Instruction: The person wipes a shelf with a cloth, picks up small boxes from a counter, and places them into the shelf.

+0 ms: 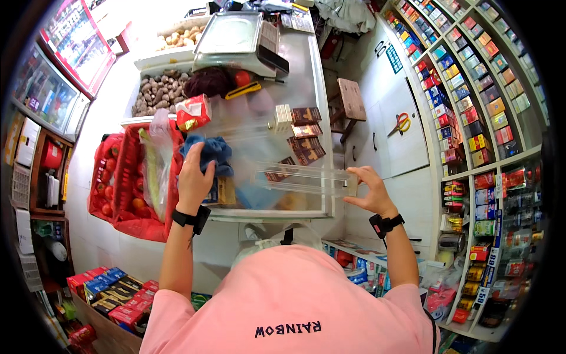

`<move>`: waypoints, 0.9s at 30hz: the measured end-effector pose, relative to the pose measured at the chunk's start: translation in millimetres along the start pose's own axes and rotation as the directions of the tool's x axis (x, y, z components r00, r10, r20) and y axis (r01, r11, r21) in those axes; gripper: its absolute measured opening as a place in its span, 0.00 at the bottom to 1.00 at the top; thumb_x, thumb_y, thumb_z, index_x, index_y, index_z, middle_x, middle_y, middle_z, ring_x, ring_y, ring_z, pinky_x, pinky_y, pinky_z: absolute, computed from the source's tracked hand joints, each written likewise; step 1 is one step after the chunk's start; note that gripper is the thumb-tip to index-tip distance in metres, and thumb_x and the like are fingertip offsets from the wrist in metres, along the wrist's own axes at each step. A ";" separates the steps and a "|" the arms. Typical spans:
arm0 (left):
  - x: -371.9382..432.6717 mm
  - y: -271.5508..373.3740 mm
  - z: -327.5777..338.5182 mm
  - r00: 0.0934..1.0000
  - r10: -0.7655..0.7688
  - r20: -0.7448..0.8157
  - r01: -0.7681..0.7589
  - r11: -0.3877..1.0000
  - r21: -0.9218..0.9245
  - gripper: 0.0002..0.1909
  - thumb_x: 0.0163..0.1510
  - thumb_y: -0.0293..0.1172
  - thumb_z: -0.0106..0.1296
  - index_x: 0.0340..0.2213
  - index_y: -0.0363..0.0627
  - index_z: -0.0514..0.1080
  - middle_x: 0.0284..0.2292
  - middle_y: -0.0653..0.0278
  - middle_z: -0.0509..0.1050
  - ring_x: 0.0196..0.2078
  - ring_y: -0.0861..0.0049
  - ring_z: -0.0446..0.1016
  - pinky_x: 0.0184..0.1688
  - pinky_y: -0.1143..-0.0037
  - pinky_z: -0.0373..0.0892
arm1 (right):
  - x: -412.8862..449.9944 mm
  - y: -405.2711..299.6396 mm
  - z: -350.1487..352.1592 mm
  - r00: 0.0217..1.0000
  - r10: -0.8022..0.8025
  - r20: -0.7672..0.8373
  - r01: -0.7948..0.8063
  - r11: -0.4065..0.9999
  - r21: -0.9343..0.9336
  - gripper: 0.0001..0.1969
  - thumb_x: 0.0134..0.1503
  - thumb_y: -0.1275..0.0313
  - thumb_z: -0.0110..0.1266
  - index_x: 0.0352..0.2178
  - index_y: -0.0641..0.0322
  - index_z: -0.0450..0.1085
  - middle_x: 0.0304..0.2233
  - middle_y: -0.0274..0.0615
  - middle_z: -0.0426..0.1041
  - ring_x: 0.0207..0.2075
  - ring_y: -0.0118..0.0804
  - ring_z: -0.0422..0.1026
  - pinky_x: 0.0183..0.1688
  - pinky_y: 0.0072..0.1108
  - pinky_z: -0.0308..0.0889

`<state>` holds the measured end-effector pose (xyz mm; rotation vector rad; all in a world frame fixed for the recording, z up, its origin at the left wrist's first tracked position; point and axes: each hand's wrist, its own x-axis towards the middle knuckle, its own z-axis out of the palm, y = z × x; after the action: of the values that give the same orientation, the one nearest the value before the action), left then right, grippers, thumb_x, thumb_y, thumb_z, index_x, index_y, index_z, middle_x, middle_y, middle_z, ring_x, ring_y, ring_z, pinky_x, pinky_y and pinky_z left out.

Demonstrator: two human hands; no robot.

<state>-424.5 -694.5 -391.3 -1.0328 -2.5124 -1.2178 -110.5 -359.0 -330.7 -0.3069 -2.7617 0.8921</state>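
My left hand (193,179) grips a crumpled blue cloth (217,154) above the near left part of the glass-topped counter (305,205). In my right hand (373,189) is the right end of a long, clear plastic rack (305,179), its thumb and fingers on either side. The rack extends leftward over the counter, and a dark brown box (281,170) shows behind it. Beyond lie several more brown boxes (306,148), close to a row of white packs (283,117). A second clear plastic rack (239,129) lies farther back.
Red baskets of tomatoes (141,208) stand at the left, one holding a bagged green vegetable (154,172). A red packet (193,112), a yellow utility knife (243,90) and a weighing scale (239,48) are farther back. A wooden stool (352,99) and packed shelves (491,166) are rightward.
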 end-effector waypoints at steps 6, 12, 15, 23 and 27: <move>-13.9 59.2 29.2 0.940 0.247 0.236 -0.212 0.964 -0.163 0.15 0.50 0.28 0.57 0.41 0.39 0.73 0.41 0.54 0.76 0.45 0.57 0.74 0.47 0.68 0.70 | -7.2 24.1 6.0 0.992 -0.030 0.125 0.012 0.990 0.142 0.37 0.37 0.68 0.74 0.51 0.60 0.69 0.41 0.42 0.72 0.41 0.37 0.69 0.41 0.23 0.69; -18.2 87.3 58.8 0.888 0.225 0.401 -0.189 0.974 -0.128 0.17 0.48 0.32 0.60 0.40 0.40 0.74 0.40 0.54 0.77 0.46 0.59 0.73 0.47 0.67 0.70 | 16.7 60.9 30.5 0.954 -0.164 0.249 0.115 0.973 0.200 0.35 0.39 0.66 0.73 0.51 0.60 0.69 0.42 0.41 0.72 0.41 0.39 0.68 0.42 0.24 0.70; -29.3 105.0 77.7 0.867 0.254 0.428 -0.232 0.967 -0.103 0.17 0.49 0.30 0.60 0.41 0.39 0.74 0.39 0.53 0.77 0.44 0.58 0.74 0.47 0.67 0.70 | 32.2 81.9 51.2 0.926 -0.258 0.275 0.190 0.949 0.251 0.36 0.39 0.65 0.73 0.51 0.59 0.68 0.42 0.41 0.73 0.42 0.41 0.68 0.43 0.25 0.70; -35.0 129.2 101.6 0.962 -0.082 0.260 0.020 0.973 0.229 0.08 0.49 0.28 0.58 0.33 0.41 0.75 0.32 0.57 0.77 0.37 0.59 0.74 0.41 0.67 0.70 | 48.8 108.9 87.8 0.891 -0.401 0.211 0.333 0.895 0.297 0.36 0.40 0.63 0.70 0.51 0.61 0.66 0.45 0.46 0.72 0.47 0.50 0.68 0.52 0.33 0.65; -50.6 156.7 131.3 0.923 0.015 0.384 -0.086 0.982 0.168 0.11 0.46 0.29 0.60 0.33 0.41 0.75 0.31 0.58 0.76 0.37 0.60 0.73 0.40 0.66 0.70 | 48.7 108.4 92.3 0.875 -0.450 0.177 0.367 0.857 0.361 0.35 0.40 0.62 0.70 0.50 0.62 0.67 0.45 0.47 0.72 0.46 0.50 0.68 0.51 0.33 0.66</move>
<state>-266.1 -555.9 -399.9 -1.3912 -2.7923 -0.8136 -168.2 -310.7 -461.1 0.4768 -2.6707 1.2975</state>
